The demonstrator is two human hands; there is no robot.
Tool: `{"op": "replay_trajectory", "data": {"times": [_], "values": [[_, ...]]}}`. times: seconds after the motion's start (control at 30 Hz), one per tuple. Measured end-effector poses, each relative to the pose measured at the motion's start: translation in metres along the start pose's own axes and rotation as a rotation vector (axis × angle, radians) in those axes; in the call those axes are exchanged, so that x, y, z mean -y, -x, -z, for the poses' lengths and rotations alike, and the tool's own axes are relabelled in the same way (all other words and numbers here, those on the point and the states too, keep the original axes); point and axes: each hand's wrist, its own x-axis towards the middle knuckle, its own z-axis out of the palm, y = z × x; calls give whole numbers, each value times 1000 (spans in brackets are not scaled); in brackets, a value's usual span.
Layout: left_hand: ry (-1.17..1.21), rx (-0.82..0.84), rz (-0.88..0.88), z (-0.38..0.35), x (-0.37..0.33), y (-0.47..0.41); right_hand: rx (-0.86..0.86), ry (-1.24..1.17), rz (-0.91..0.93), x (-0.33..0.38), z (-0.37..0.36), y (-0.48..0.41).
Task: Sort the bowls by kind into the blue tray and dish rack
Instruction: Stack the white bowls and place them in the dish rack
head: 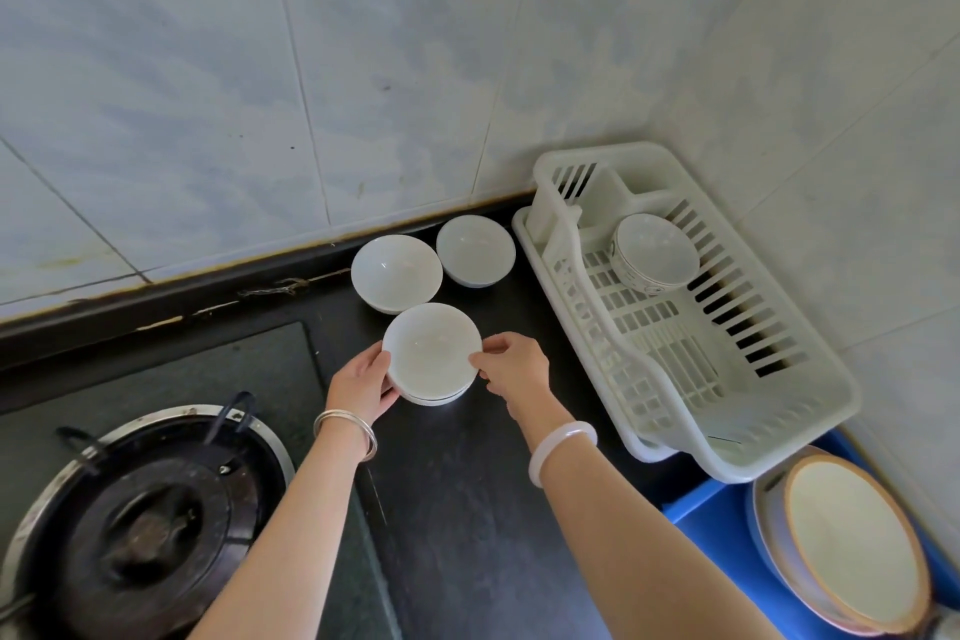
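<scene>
- Nearest, down by the right elbow, the blue tray (717, 525) already holds wide brown-rimmed dishes (852, 541). A gas burner (150, 525) sits by the left forearm.
- On the black worktop (457, 483), the left hand (363, 387) curls round one side of a white bowl (431, 353). The right hand (511, 366) pinches the opposite rim between thumb and fingers.
- That bowl seems to sit nested on another just under it, though I can't be sure.
- It looks like glazed ceramic: stiff, fairly light, slick and quick to chip. Holding it at opposite rims with a thumb hooked inside looks the safest way to carry it.
- Just beyond the fingertips stand two plain bowls, the left one (396, 273) and the right one (475, 250), close together.
- Farther off, past the right hand, the dish rack (685, 364) holds one patterned bowl (655, 248) lying tilted.
</scene>
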Motion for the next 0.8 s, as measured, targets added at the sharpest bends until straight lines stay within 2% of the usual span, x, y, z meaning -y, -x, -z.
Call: {"op": "replay_trajectory", "data": {"times": [0.1,0.23,0.37,0.5,0.8], "values": [[19,17,43,1,-4,1,179,-188,-59,1,2,0],[-7,11,50,-3,-10,6,218,-127,-4,2,8,1],[-42,31,42,-11,-18,14,179,-137,10,3,21,7],[-101,125,-25,-39,-42,28,105,-223,69,13,57,23],[-212,370,-131,-158,-79,74,-192,-265,94,29,179,26]]}}
